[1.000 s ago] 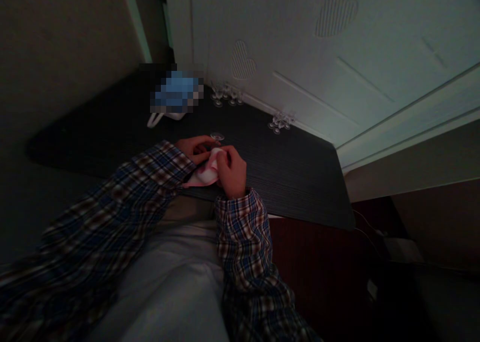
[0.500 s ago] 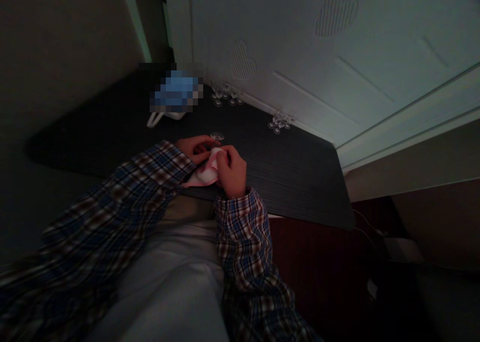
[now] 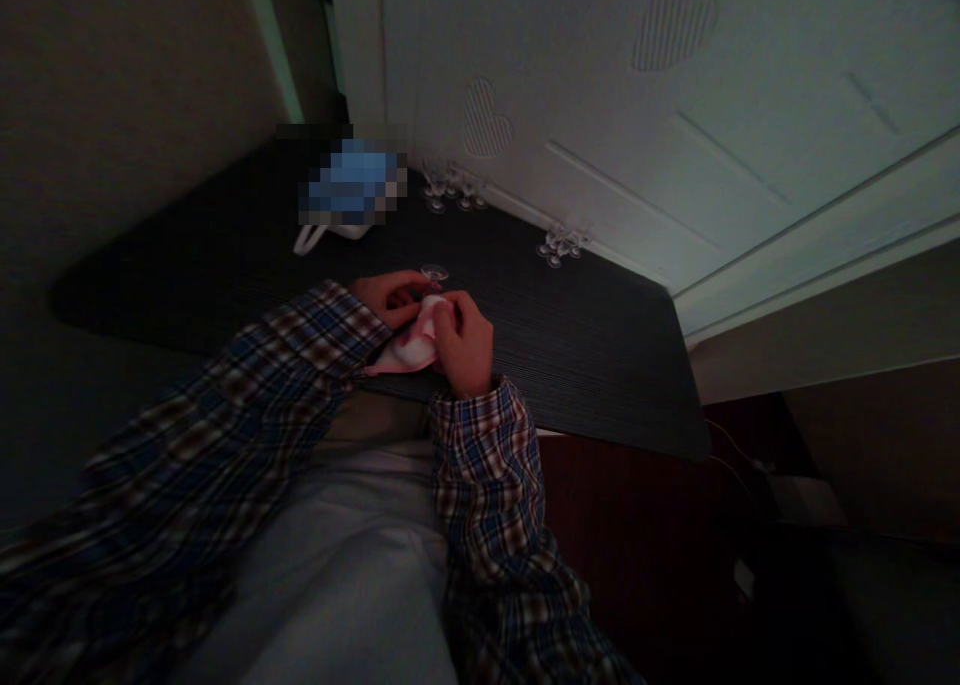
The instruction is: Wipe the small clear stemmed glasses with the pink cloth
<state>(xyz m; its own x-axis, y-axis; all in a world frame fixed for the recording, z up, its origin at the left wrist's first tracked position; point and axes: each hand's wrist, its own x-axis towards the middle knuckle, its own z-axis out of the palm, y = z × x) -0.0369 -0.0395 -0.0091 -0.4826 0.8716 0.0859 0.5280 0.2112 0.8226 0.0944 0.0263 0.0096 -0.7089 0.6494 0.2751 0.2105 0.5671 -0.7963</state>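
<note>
A small pink and white cloth-like item (image 3: 414, 348) lies between my two hands at the near edge of the dark table (image 3: 600, 355). My right hand (image 3: 466, 345) pinches its upper right part. From the upper left, my left hand (image 3: 390, 297) has its fingers closed at the item's top edge, close to my right fingertips. Just beyond my fingers is a clear suction cup (image 3: 434, 272), whose lower part is close to my left fingertips; contact is unclear. The scene is dim, and fine detail between the fingers is hidden.
Clear suction-cup pieces stand in one cluster (image 3: 452, 187) at the table's back and another (image 3: 562, 244) farther right. A blurred blue object (image 3: 352, 183) with a white loop is at the back left. A white panel (image 3: 585, 95) with heart patterns rises behind the table.
</note>
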